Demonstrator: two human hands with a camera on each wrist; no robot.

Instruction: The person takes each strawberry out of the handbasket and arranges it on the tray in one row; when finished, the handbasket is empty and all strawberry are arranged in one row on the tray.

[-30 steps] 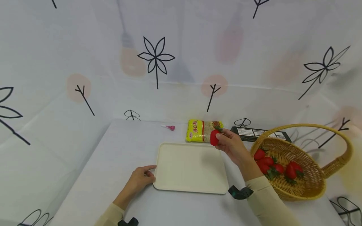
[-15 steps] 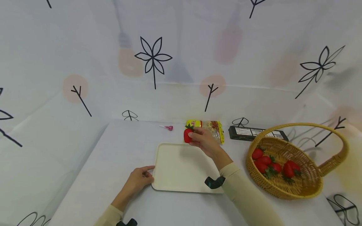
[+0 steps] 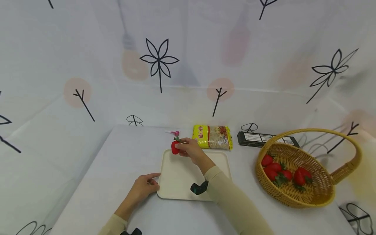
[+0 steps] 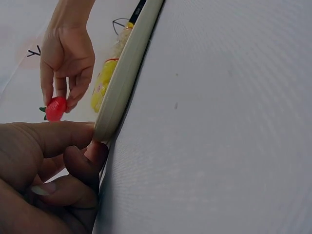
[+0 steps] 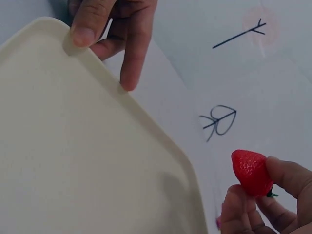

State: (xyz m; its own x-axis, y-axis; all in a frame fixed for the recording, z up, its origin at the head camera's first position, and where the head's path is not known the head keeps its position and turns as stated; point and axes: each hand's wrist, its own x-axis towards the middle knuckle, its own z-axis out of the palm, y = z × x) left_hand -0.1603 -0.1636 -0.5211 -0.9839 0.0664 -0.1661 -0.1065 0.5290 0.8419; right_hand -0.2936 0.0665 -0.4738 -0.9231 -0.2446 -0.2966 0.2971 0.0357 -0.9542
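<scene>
My right hand [image 3: 191, 150] pinches a red strawberry [image 3: 175, 147] with a green leafy top between thumb and fingers. In the head view it is raised over the far left part of a cream rectangular tray [image 3: 179, 181]. The right wrist view shows the strawberry [image 5: 250, 170] beyond the tray's corner, red tip pointing away from the palm. My left hand [image 3: 144, 188] stays at the tray's left edge. Thumb and forefinger, spread apart along the rim, touch it in the right wrist view; the other fingers curl loosely beneath.
At the right, a wicker basket [image 3: 327, 192] with a tall handle holds several strawberries [image 3: 274, 167]. Along the back lie a yellow bag of pasta [image 3: 212, 137], a black box [image 3: 252, 139] and a small pink lollipop [image 3: 176, 133]. A patterned cloth hangs behind the white table.
My right hand has carried the strawberry leftward, from in front of the pasta bag to the tray's far left corner. The left hand has kept its place at the tray's edge.
</scene>
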